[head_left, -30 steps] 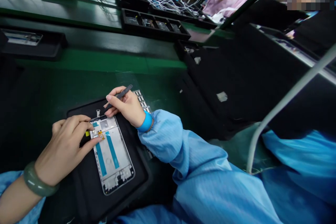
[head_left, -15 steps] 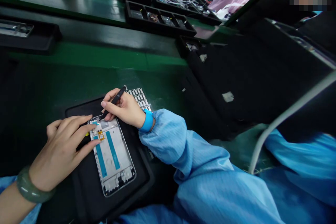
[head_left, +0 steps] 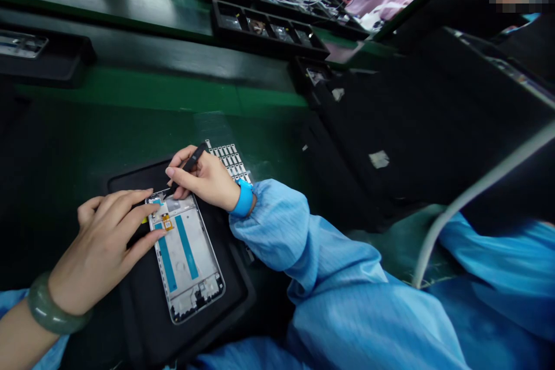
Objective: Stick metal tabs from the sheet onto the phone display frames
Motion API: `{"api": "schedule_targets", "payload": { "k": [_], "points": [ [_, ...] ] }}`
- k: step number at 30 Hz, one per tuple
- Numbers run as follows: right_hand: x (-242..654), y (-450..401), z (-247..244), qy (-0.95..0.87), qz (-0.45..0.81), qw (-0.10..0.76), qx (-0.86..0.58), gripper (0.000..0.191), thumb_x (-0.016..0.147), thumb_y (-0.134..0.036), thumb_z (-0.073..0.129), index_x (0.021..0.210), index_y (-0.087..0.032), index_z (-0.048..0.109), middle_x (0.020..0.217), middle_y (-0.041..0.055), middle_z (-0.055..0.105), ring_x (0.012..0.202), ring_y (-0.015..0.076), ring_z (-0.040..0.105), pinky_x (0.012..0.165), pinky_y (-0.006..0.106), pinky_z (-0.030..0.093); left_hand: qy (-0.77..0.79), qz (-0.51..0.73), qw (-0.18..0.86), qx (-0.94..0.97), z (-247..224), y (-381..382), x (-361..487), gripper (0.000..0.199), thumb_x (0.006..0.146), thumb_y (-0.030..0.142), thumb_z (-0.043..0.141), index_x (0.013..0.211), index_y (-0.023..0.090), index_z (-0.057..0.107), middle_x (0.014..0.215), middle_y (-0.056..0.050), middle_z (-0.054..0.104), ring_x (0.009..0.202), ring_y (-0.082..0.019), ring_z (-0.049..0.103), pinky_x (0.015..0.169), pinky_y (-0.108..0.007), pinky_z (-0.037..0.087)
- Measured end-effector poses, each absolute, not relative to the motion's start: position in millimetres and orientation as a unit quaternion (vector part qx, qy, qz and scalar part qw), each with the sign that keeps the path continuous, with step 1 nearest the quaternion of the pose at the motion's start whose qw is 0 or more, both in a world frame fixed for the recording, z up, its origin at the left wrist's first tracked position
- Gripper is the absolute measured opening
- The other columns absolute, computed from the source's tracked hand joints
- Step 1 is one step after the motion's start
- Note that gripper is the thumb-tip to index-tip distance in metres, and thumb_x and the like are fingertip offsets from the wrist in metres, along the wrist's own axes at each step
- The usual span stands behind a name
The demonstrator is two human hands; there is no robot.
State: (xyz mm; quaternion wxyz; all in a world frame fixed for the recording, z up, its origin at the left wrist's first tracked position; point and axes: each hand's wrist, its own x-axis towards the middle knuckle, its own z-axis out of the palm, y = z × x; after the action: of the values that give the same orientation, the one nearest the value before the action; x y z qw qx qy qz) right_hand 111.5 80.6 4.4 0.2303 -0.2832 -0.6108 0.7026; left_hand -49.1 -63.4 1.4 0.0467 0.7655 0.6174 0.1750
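Note:
An opened phone frame, silver with two blue adhesive strips and a small orange flex cable, lies face down on a black tray. My left hand has its fingers spread, with the fingertips resting on the frame's upper left part and edge. Pinched in my right hand are slim black tweezers, slanting down to the frame's top end. Their tip is small and partly hidden by my fingers, so I cannot tell whether it grips anything. A sheet of small metallic pieces lies behind my right wrist.
A black compartment box with small parts stands at the back. At the far left, another tray carries a phone frame. Black covered stacks rise on the right, near a pale curved tube. People are beyond.
Both hands, the tweezers and the phone frame stay practically in place. The background has shifted slightly with a small turn of my head.

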Motion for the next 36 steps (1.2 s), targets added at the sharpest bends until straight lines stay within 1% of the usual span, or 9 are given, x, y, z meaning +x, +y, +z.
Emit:
{"api": "schedule_targets", "payload": {
  "k": [4, 10, 16, 18, 20, 22, 24, 28, 36],
  "points": [
    [112, 81, 4, -0.614, 0.7, 0.229, -0.283, 0.029, 0.074, -0.033, 0.069, 0.088, -0.016, 0.049, 0.062, -0.0054, 0.057, 0.05, 0.0083, 0.063, 0.044, 0.015, 0.052, 0.616, 0.171, 0.045, 0.767, 2, -63, -49, 0.033, 0.087, 0.045, 0.049, 0.114, 0.027, 0.054, 0.123, -0.006, 0.055, 0.114, -0.028, 0.05, 0.088, -0.047, 0.032],
    [112, 79, 3, -0.635, 0.681, 0.236, -0.277, 0.027, 0.076, -0.033, 0.067, 0.088, -0.016, 0.05, 0.061, -0.0054, 0.057, 0.051, 0.0082, 0.063, 0.047, 0.016, 0.053, 0.614, 0.141, 0.027, 0.776, 3, -63, -46, 0.033, 0.09, 0.039, 0.044, 0.122, 0.033, 0.051, 0.123, -0.007, 0.055, 0.11, -0.028, 0.052, 0.084, -0.048, 0.033],
    [113, 77, 3, -0.664, 0.656, 0.234, -0.272, 0.027, 0.076, -0.036, 0.067, 0.088, -0.017, 0.051, 0.063, -0.0047, 0.058, 0.055, 0.0095, 0.065, 0.053, 0.019, 0.056, 0.623, 0.134, 0.008, 0.771, 6, -62, -40, 0.03, 0.09, 0.033, 0.044, 0.118, 0.027, 0.055, 0.119, -0.008, 0.056, 0.108, -0.027, 0.053, 0.086, -0.05, 0.033],
    [114, 79, 5, -0.65, 0.658, 0.256, -0.279, 0.03, 0.075, -0.038, 0.068, 0.088, -0.017, 0.051, 0.065, -0.004, 0.059, 0.056, 0.0098, 0.065, 0.052, 0.02, 0.056, 0.624, 0.133, 0.002, 0.77, 8, -62, -38, 0.03, 0.09, 0.032, 0.044, 0.117, 0.026, 0.055, 0.118, -0.009, 0.057, 0.107, -0.027, 0.052, 0.088, -0.049, 0.034],
    [114, 82, 9, -0.611, 0.671, 0.303, -0.29, 0.033, 0.075, -0.042, 0.067, 0.089, -0.018, 0.049, 0.07, -0.0035, 0.06, 0.056, 0.0092, 0.065, 0.052, 0.02, 0.056, 0.622, 0.134, -0.003, 0.771, 8, -62, -38, 0.03, 0.09, 0.032, 0.045, 0.117, 0.026, 0.054, 0.118, -0.008, 0.057, 0.107, -0.027, 0.052, 0.089, -0.049, 0.034],
    [113, 86, 13, -0.572, 0.683, 0.348, -0.291, 0.035, 0.076, -0.045, 0.065, 0.091, -0.019, 0.047, 0.076, -0.003, 0.062, 0.059, 0.0085, 0.066, 0.055, 0.02, 0.057, 0.622, 0.136, -0.004, 0.771, 7, -62, -38, 0.03, 0.09, 0.033, 0.045, 0.117, 0.027, 0.054, 0.118, -0.008, 0.057, 0.107, -0.027, 0.052, 0.091, -0.05, 0.033],
    [112, 87, 15, -0.554, 0.692, 0.367, -0.282, 0.038, 0.074, -0.044, 0.067, 0.094, -0.02, 0.046, 0.078, -0.0033, 0.062, 0.062, 0.0082, 0.066, 0.059, 0.021, 0.058, 0.622, 0.138, -0.005, 0.771, 5, -62, -39, 0.03, 0.089, 0.033, 0.045, 0.118, 0.027, 0.054, 0.119, -0.008, 0.057, 0.109, -0.028, 0.052, 0.092, -0.05, 0.033],
    [109, 84, 8, -0.554, 0.71, 0.342, -0.268, 0.043, 0.068, -0.043, 0.072, 0.094, -0.02, 0.047, 0.078, -0.0035, 0.059, 0.067, 0.0091, 0.065, 0.062, 0.023, 0.058, 0.62, 0.144, -0.009, 0.771, 1, -62, -40, 0.031, 0.088, 0.033, 0.046, 0.118, 0.027, 0.054, 0.119, -0.008, 0.057, 0.109, -0.028, 0.052, 0.093, -0.05, 0.033],
    [111, 82, -4, -0.692, 0.618, 0.278, -0.249, 0.028, 0.082, -0.035, 0.059, 0.102, -0.02, 0.046, 0.087, 0.0004, 0.061, 0.074, 0.0104, 0.064, 0.075, 0.027, 0.055, 0.624, 0.146, 0.01, 0.768, 1, -63, -40, 0.035, 0.089, 0.036, 0.045, 0.121, 0.026, 0.051, 0.12, -0.009, 0.058, 0.111, -0.029, 0.051, 0.094, -0.051, 0.032]
  ]
}}
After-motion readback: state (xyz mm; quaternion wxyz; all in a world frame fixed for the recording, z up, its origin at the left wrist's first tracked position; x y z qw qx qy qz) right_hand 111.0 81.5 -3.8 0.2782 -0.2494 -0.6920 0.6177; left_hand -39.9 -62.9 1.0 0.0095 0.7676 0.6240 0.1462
